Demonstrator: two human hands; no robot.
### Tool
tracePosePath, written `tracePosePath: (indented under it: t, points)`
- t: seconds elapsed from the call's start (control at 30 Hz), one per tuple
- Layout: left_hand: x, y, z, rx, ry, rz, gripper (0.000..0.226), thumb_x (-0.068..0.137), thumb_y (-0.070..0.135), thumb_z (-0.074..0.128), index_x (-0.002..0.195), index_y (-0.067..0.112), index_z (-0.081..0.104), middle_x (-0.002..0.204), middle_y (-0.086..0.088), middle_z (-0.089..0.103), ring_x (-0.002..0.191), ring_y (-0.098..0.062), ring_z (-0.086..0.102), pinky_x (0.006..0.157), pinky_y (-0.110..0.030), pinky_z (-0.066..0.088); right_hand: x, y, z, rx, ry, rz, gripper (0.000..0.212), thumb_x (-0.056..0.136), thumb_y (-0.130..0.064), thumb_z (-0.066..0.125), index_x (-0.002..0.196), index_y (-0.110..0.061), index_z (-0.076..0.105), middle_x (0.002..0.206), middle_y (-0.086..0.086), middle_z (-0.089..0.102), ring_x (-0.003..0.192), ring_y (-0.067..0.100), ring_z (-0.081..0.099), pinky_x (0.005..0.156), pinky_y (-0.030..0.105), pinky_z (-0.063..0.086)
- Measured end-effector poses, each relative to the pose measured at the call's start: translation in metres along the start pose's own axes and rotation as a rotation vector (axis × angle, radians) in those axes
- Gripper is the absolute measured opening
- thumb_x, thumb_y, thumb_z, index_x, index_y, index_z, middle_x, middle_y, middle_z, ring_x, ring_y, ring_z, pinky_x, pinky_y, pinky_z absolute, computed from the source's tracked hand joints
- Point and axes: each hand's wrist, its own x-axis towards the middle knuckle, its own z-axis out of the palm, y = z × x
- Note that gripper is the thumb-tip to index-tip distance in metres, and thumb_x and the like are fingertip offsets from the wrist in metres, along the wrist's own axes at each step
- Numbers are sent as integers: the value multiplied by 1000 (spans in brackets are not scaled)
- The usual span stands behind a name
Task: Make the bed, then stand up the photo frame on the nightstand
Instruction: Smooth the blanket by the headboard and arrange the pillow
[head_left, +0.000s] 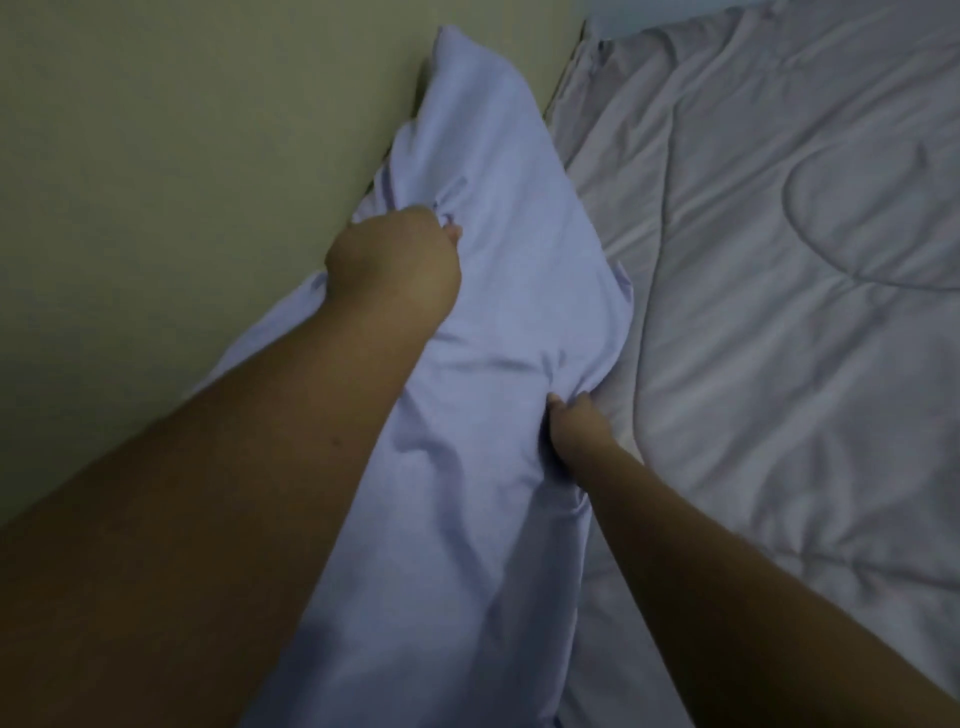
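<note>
A long pale blue pillow (498, 218) lies along the wall at the left side of the bed, its far end leaning up against the wall. My left hand (397, 260) is clenched on a bunch of its cover near the wall side. My right hand (579, 421) pinches a fold of the cover on the side nearer the quilt. A pale lilac quilted comforter (779, 270) is spread over the bed to the right, with soft creases. No photo frame or nightstand is in view.
A plain beige wall (197, 156) fills the upper left, right against the pillow. A second pale pillow edge (587, 83) shows at the top, between wall and comforter.
</note>
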Motion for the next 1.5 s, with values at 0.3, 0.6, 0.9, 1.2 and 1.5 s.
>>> tracePosePath:
  t: [0.3,0.6,0.9,1.2,1.5]
  points:
    - [-4,36,-12,534,111,421,66,99,43,33,152,18,1,160,-16,1,146,-40,4,116,-52,11,-47,-55,14,111,359,-516,54,100,-37,29,149,-15,21,158,0,18,143,13,17,117,29,9]
    - [-44,21,39,862,-119,535,60,101,45,11,152,17,-4,162,-9,-9,149,-29,-7,116,-54,-8,-36,37,20,24,117,-167,46,102,-26,30,134,6,38,144,24,38,135,31,33,113,36,23]
    - [-136,7,35,643,-149,359,63,100,47,11,151,20,-13,161,-3,-14,149,-26,-11,118,-48,-11,-78,45,-32,-130,66,-245,52,101,-33,29,136,5,37,141,24,43,129,36,40,109,41,30]
    - [-319,-8,30,216,-174,-92,67,99,46,26,152,22,-6,162,2,-5,150,-22,-1,120,-41,-3,-195,80,-58,-464,-179,-572,47,103,-30,24,129,3,44,138,21,46,128,34,42,104,38,31]
    - [-541,-58,53,-159,-250,-809,70,97,45,32,153,18,-1,163,0,0,150,-24,1,121,-41,3,-348,141,21,-736,-488,-987,44,103,-30,30,114,0,60,114,24,65,107,39,57,87,37,37]
